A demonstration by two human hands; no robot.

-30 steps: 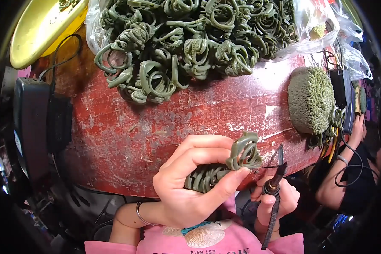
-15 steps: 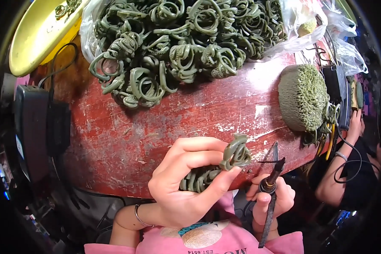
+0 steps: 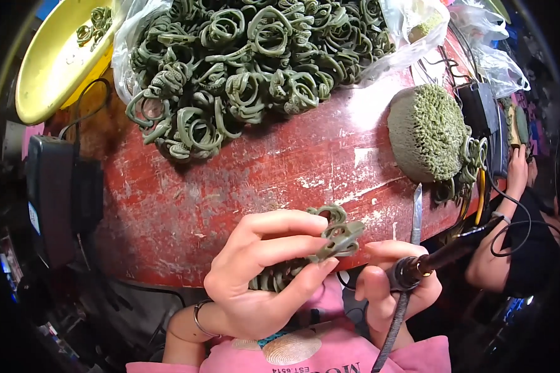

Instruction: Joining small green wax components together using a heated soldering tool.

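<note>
My left hand (image 3: 255,267) is closed around a cluster of dark green, wax-like rings (image 3: 339,241), pinching one of them between thumb and fingertips. More rings (image 3: 274,276) show below its fingers. To its right, my right hand (image 3: 401,289) grips a dark, corded pen-like tool (image 3: 442,255) resembling a soldering iron, its slim end pointing up and right, away from the rings. A narrow metal blade (image 3: 417,214) sticks up beyond the fingers of the same hand; how it is held is partly hidden.
A big heap of green rings (image 3: 249,74) lies on a plastic bag across the far side of the scuffed red table (image 3: 168,211). A porous green block (image 3: 426,137) stands at right, beside cables and a black box (image 3: 479,109). A yellow basin (image 3: 50,74) and black device (image 3: 56,193) are left. Another person's arm (image 3: 510,186) is at right.
My right hand has swung the pen-like tool away from the rings, its tip now toward the upper right. My left hand has turned the ring cluster. The whole view has shifted slightly.
</note>
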